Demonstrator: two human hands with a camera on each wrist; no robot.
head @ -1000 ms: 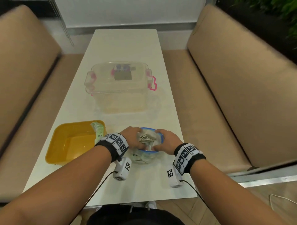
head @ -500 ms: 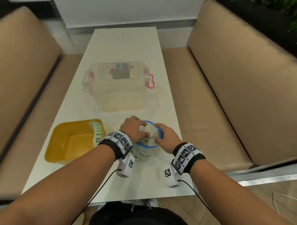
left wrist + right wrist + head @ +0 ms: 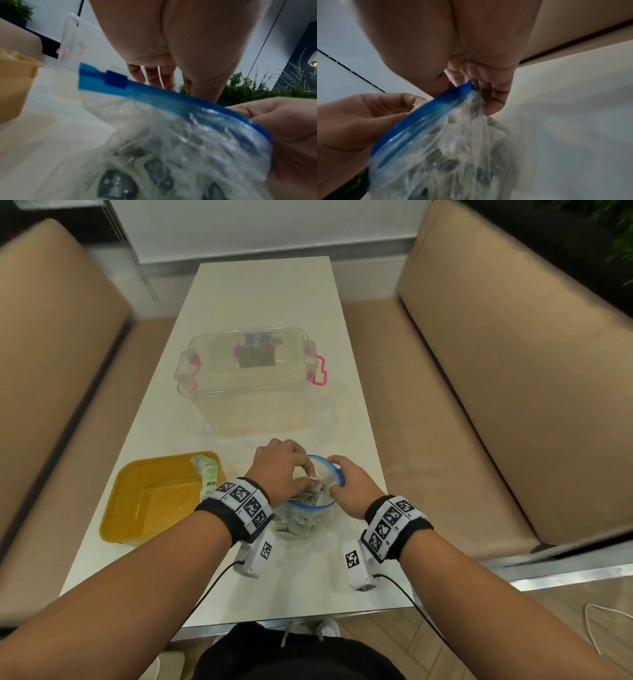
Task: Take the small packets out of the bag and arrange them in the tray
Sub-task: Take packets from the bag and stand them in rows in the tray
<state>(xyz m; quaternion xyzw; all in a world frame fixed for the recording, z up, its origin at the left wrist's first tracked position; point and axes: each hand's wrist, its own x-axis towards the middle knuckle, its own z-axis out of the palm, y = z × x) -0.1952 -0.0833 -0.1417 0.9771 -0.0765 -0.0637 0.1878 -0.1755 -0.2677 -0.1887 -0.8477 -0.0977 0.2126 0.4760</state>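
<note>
left hand (image 3: 284, 470) fingers reach down into bag (image 3: 308, 518) mouth, whether they grasp packets (image 3: 310, 496) is hidden | right hand (image 3: 354, 489) pinches blue rim | tray (image 3: 137, 508) left, packet row inside | risk: thin bag tips or slips, spilling packets

Bare table (image 3: 260, 292) beyond clear box (image 3: 250, 392)

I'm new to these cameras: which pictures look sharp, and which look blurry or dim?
Head view: evenly lit and fairly sharp, edges bent by the wide lens, sheen on the table. Left wrist view: bag close and smeared. Right wrist view: dim, bag blurred, right hand in shadow.
</note>
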